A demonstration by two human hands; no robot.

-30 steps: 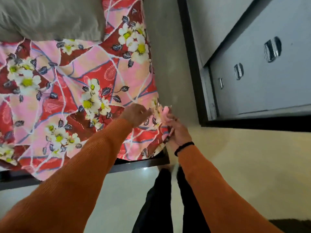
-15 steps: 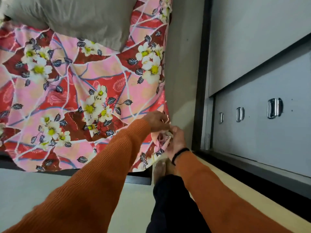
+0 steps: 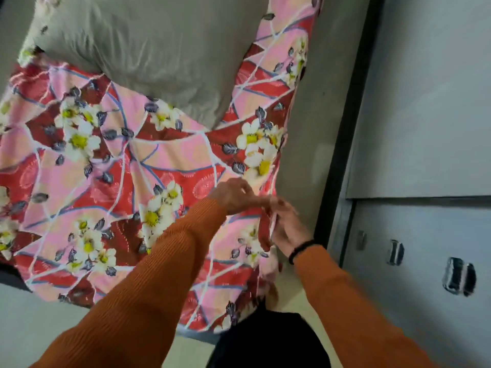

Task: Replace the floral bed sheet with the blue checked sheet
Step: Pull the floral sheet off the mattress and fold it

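Note:
The floral bed sheet (image 3: 111, 181), pink and red with white flowers, covers the bed. At its right edge my left hand (image 3: 232, 195) pinches the cloth with curled fingers. Just right of it, my right hand (image 3: 285, 225) grips a raised fold of the same edge, a black band on its wrist. Both hands are blurred by motion. No blue checked sheet is in view.
A grey pillow (image 3: 148, 49) lies on the head of the bed. A narrow strip of floor (image 3: 305, 123) runs between the bed and a grey wardrobe (image 3: 430, 128) with metal handles (image 3: 458, 278). My dark trousers (image 3: 268, 341) show below.
The view has shifted toward the head of the bed, showing more pillow. Both hands have moved up along the sheet's right edge and have lifted a fold of it.

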